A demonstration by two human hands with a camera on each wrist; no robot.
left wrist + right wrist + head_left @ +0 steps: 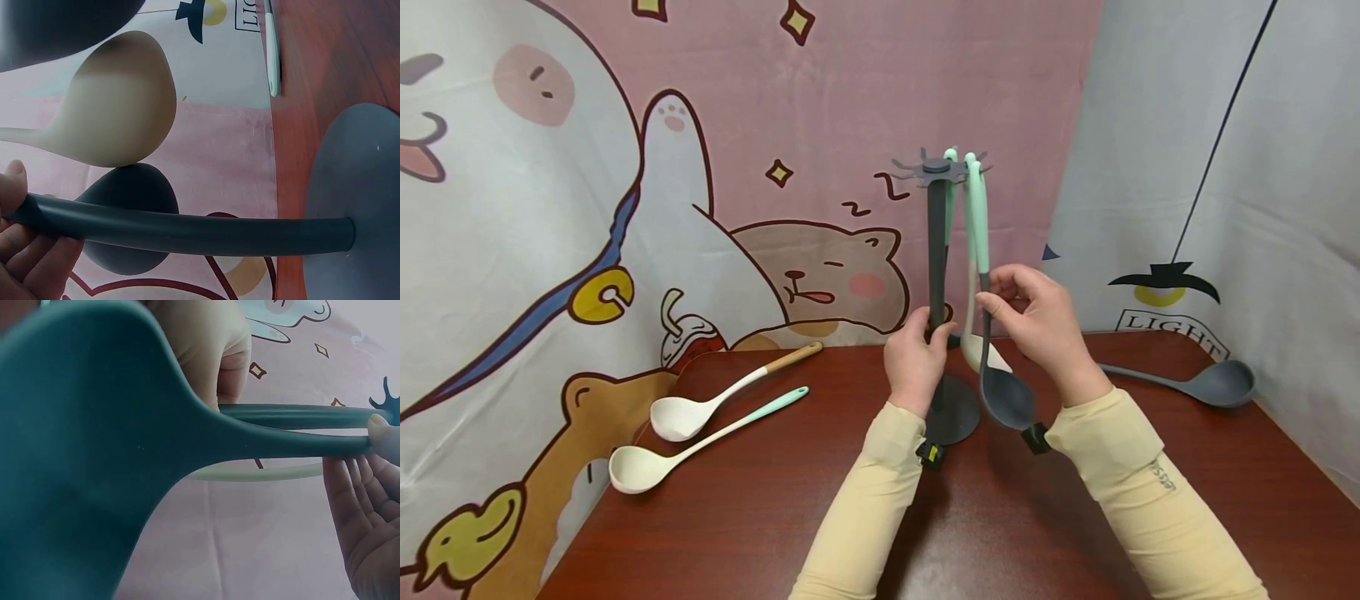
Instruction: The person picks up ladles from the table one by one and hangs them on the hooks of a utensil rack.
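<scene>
My left hand (916, 358) grips the dark grey post of a utensil stand (937, 250), partway down the post. From the stand's pronged top hang several utensils with mint handles. My right hand (1037, 321) pinches the thin shaft of a dark grey ladle (1007, 398), whose mint handle reaches up to the prongs. Behind that ladle hangs a cream ladle (122, 100), close to it in the head view. Another dark utensil (131, 262) hangs farther back, partly hidden by the post in the left wrist view. The right wrist view shows thumb and fingers (353, 512) on the ladle's shaft.
On the left of the brown table (760, 517) lie a white ladle (681, 417) with a wooden handle and a cream ladle (640, 469) with a mint handle. A dark grey ladle (1221, 385) lies at the right edge. Printed cloth hangs behind.
</scene>
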